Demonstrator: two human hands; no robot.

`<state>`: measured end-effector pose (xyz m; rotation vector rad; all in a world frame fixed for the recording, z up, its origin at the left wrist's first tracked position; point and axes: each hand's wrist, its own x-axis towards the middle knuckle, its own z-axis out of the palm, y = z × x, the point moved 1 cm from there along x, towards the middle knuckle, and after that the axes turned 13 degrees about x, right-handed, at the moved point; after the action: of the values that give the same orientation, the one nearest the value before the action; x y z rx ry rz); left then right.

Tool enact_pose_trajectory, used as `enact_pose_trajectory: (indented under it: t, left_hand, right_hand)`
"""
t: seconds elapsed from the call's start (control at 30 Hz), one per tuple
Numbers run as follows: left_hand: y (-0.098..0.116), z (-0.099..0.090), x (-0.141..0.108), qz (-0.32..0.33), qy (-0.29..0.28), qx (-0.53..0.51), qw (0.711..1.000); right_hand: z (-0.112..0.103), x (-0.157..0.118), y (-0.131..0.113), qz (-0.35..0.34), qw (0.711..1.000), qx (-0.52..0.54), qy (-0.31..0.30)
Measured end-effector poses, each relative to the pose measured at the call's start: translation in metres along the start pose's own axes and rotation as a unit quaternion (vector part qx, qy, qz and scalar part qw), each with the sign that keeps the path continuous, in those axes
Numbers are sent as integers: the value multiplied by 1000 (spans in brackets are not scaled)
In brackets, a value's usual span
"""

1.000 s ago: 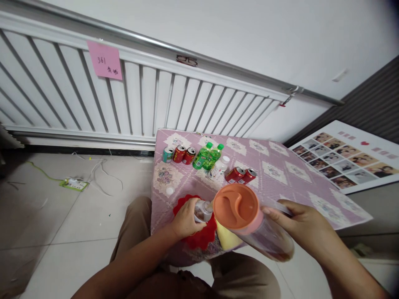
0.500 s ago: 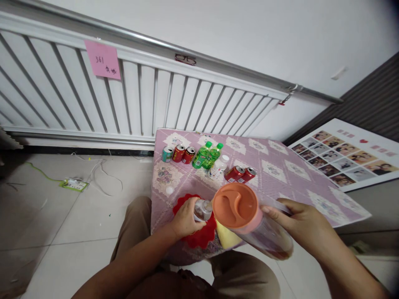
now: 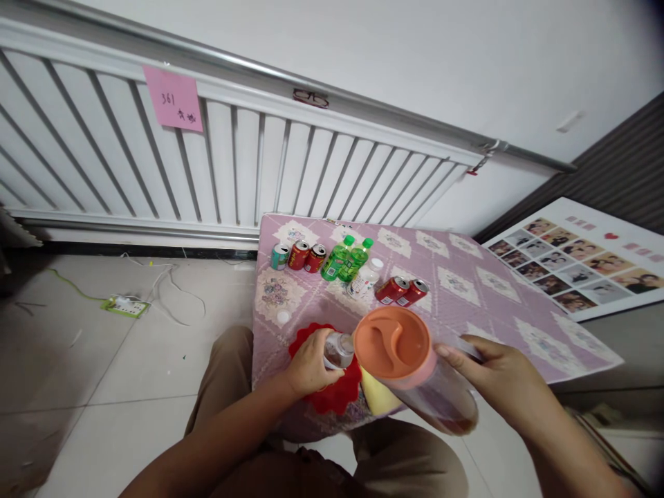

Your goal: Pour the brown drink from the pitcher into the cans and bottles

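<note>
My left hand (image 3: 310, 366) is wrapped round a clear plastic bottle (image 3: 338, 351), tilted with its uncapped mouth to the right, above a red scalloped mat (image 3: 332, 400). By its handle, my right hand (image 3: 501, 363) grips a clear pitcher (image 3: 440, 401) with an orange lid (image 3: 393, 342). The pitcher leans to the left and its spout meets the bottle's mouth. Brown liquid lies in the pitcher's lower end, and some brownish liquid shows in the bottle. A folded yellow cloth (image 3: 380, 395) lies under the pitcher. A white cap (image 3: 283, 317) rests left of the mat.
Along the table's (image 3: 440, 277) far side stand a teal can (image 3: 279, 257), two red cans (image 3: 299, 255), two green bottles (image 3: 337, 259) and a white bottle (image 3: 364, 278). Two more red cans (image 3: 392, 290) lie tipped. Behind is a radiator (image 3: 249, 152); a photo board (image 3: 581, 259) leans at right.
The pitcher's lower end has swung slightly to the left, while its spout stays at the bottle's mouth. My left hand and the bottle hold nearly the same place.
</note>
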<state>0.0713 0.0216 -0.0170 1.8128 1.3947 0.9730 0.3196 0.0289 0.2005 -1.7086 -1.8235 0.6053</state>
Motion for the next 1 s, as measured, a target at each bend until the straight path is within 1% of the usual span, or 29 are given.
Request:
enact_pose_trajectory:
  t: [0.1, 0.2, 0.27, 0.33, 0.4, 0.57, 0.7, 0.83, 1.0]
  left_hand:
    - [0, -1, 0, -4, -1, 1, 1000]
    - [1, -1, 0, -5, -2, 5, 1000]
    - [1, -1, 1, -7, -3, 7, 1000]
    - [1, -1, 1, -10, -5, 9, 1000]
    - [2, -1, 1, -9, -5, 11, 1000]
    - [3, -1, 0, -4, -3, 18, 1000]
    - [4, 0, 0, -5, -4, 11, 1000]
    - [5, 1, -1, -10, -11, 11, 1000]
    - [5, 2, -1, -12, -10, 18, 1000]
  right_hand:
    - [1, 3, 11, 38, 999, 27, -8]
    - [4, 2, 19, 46, 997, 55, -12]
    - [6, -1, 22, 42, 996, 81, -2]
    - [9, -6, 25, 43, 993, 106, 25]
    - [13, -9, 29, 59, 988, 134, 41]
    - [19, -11, 45, 95, 976, 190, 35]
    - [22, -13, 53, 91, 970, 219, 51]
    - [25, -16, 56, 90, 966, 238, 36]
    - [23, -16, 66, 83, 960, 261, 56]
